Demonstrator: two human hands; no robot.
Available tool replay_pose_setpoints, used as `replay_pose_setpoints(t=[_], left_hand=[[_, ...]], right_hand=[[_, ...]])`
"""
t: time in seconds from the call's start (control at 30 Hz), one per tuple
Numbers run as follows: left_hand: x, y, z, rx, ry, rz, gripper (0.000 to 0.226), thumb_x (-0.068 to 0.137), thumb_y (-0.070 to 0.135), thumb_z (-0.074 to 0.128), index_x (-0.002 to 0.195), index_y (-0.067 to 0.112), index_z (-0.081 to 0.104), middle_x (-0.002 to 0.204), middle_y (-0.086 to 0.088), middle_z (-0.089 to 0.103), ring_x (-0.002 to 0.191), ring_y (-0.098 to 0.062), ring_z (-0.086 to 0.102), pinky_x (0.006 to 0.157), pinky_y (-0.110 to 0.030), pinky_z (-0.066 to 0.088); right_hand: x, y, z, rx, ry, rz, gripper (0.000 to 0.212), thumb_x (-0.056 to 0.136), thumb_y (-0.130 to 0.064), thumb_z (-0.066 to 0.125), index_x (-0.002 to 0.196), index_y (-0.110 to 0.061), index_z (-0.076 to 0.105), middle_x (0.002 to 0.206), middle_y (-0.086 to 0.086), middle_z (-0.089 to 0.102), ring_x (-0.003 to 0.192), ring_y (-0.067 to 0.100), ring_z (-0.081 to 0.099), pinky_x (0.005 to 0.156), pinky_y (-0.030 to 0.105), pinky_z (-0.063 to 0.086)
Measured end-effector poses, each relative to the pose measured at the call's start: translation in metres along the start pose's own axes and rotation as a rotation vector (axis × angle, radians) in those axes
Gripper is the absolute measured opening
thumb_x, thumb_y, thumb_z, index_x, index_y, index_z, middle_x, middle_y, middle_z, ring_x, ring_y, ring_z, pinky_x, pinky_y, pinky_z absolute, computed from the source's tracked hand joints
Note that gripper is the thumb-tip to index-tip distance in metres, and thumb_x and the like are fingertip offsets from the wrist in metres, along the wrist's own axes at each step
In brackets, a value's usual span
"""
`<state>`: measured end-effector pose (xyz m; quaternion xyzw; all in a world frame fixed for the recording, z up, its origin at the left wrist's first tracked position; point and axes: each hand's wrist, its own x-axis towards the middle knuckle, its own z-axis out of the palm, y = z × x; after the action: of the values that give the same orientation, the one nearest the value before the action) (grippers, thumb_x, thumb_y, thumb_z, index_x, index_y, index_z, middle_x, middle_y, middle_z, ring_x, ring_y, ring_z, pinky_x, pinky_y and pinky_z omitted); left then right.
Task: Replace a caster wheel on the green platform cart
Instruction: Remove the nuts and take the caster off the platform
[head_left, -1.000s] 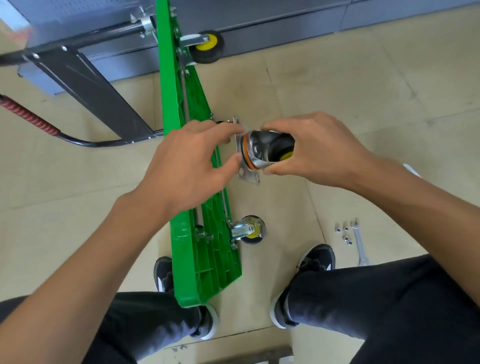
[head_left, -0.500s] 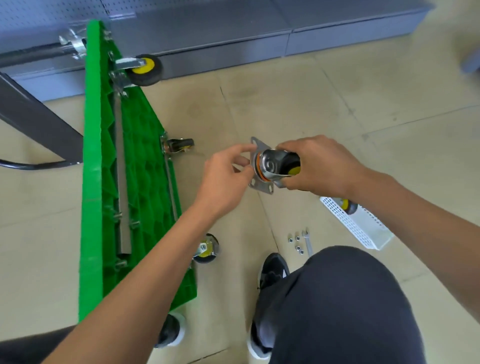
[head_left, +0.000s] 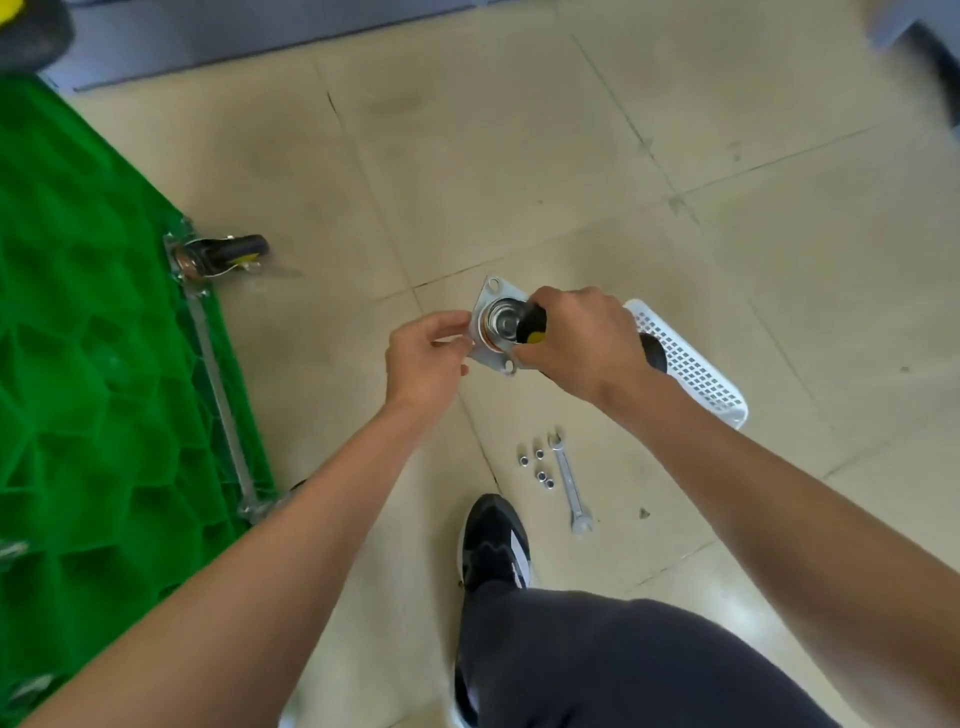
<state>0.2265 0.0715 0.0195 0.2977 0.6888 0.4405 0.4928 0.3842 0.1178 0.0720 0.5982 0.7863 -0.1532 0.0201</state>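
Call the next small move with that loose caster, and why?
Probably lower it toward the white basket. The right hand grips the caster by its wheel, the left hand pinches its plate edge, and both are clear of the green cart, just beside the basket; nuts and wrench lie on the floor.

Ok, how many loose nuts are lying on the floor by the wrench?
4, in a small cluster on the floor tiles just left of the wrench: nuts and. Others could be hidden under the arms.
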Motion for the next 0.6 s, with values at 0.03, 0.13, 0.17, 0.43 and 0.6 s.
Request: replay_pose_setpoints(t=[0.03, 0.13, 0.17, 0.43, 0.6], left_hand=[[0.008, -0.007, 0.004, 0.03, -0.013, 0.012, 0.033, 0.084, -0.007, 0.059, 0.098, 0.018, 0.076, 0.097, 0.004, 0.075, 0.084, -0.011, 0.07, 0.067, -0.025, 0.056], [0.027, -0.028, 0.017, 0.121, -0.059, 0.055, 0.046, 0.081, -0.014, 0.053, 0.089, 0.025, 0.076, 0.081, 0.009, 0.073, 0.06, 0.002, 0.061, 0.063, -0.018, 0.047], [0.034, -0.036, 0.023, 0.146, -0.074, 0.068, 0.05, 0.081, -0.015, 0.05, 0.087, 0.029, 0.075, 0.079, 0.007, 0.073, 0.059, -0.001, 0.059, 0.061, -0.019, 0.045], [0.081, -0.095, 0.062, 0.396, -0.373, 0.101, 0.041, 0.076, -0.006, 0.052, 0.1, 0.019, 0.074, 0.102, 0.005, 0.065, 0.101, -0.017, 0.058, 0.091, -0.029, 0.048], [0.094, -0.118, 0.073, 0.495, -0.465, 0.07, 0.047, 0.066, 0.001, 0.048, 0.104, 0.02, 0.068, 0.106, 0.0, 0.065, 0.099, -0.02, 0.059, 0.068, -0.011, 0.043]], right_hand=[[0.005, 0.004, 0.011, 0.011, -0.004, 0.027, 0.031, 0.079, -0.034, 0.07, 0.103, -0.015, 0.065, 0.085, 0.008, 0.067, 0.077, 0.032, 0.061, 0.061, 0.033, 0.045], [0.016, 0.018, 0.042, 0.03, 0.001, 0.109, 0.029, 0.08, -0.036, 0.07, 0.098, -0.015, 0.063, 0.08, 0.005, 0.061, 0.072, 0.031, 0.056, 0.059, 0.031, 0.038], [0.019, 0.023, 0.052, 0.031, 0.006, 0.139, 0.029, 0.08, -0.037, 0.07, 0.097, -0.014, 0.062, 0.079, 0.004, 0.059, 0.071, 0.03, 0.053, 0.059, 0.031, 0.036], [0.035, 0.064, 0.124, 0.03, -0.016, 0.265, 0.027, 0.082, -0.037, 0.065, 0.093, -0.015, 0.056, 0.074, 0.003, 0.052, 0.071, 0.028, 0.051, 0.068, 0.034, 0.033], [0.04, 0.075, 0.15, 0.031, -0.093, 0.331, 0.027, 0.084, -0.034, 0.064, 0.088, -0.016, 0.045, 0.064, -0.001, 0.037, 0.069, 0.03, 0.047, 0.07, 0.034, 0.034]])
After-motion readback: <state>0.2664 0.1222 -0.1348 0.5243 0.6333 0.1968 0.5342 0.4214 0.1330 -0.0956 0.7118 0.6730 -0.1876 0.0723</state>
